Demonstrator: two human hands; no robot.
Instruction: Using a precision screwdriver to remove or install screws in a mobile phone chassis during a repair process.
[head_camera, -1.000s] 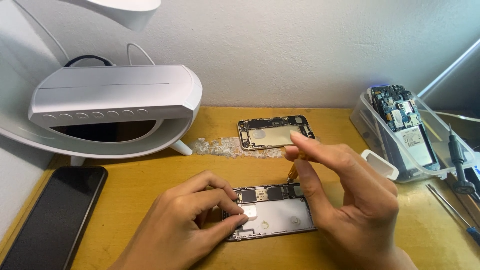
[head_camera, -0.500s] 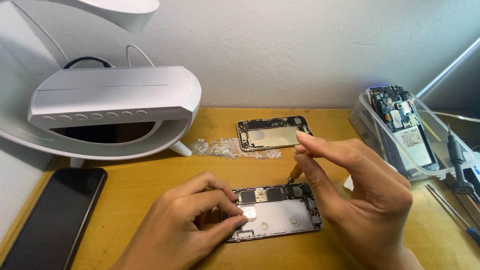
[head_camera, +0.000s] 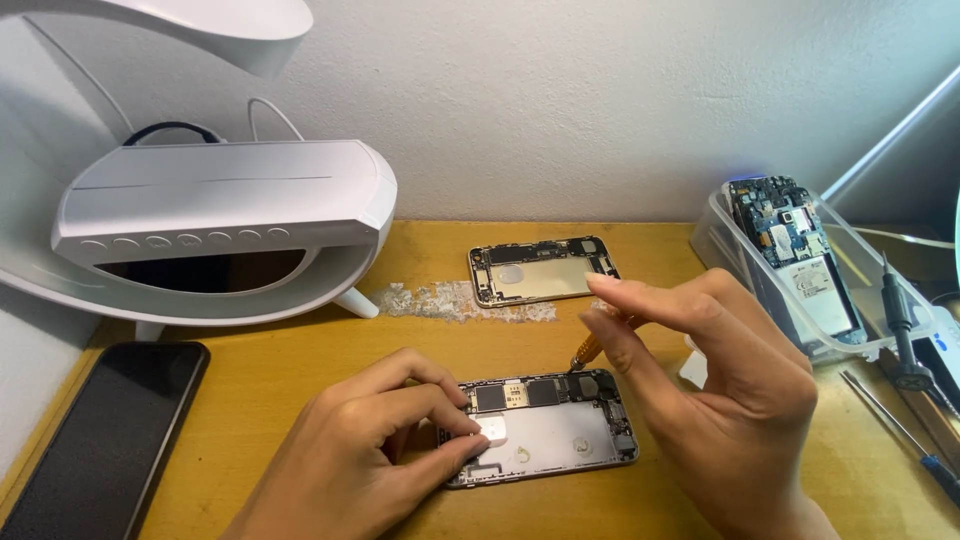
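The opened phone housing (head_camera: 548, 428) lies flat on the wooden desk (head_camera: 300, 370), near the front edge, circuit boards exposed along its upper edge. The left hand (head_camera: 370, 450) rests on the housing's left end, fingers curled and pinched together against that end; whether they grip a small part there cannot be told. The right hand (head_camera: 720, 390) hovers above the housing's right end, fingers closed on a small orange-handled tool (head_camera: 590, 348), whose tip meets the upper right part of the housing. A second opened housing (head_camera: 542, 270) lies farther back on the desk, well apart, with a strip of clear crumpled scraps (head_camera: 450, 300) just to its left. A dark phone (head_camera: 110, 430) lies face up at the left edge. A white lamp base (head_camera: 220, 220) stands behind it. A clear tray (head_camera: 720, 240) with circuit boards sits at the right, screwdrivers (head_camera: 905, 330) beside it
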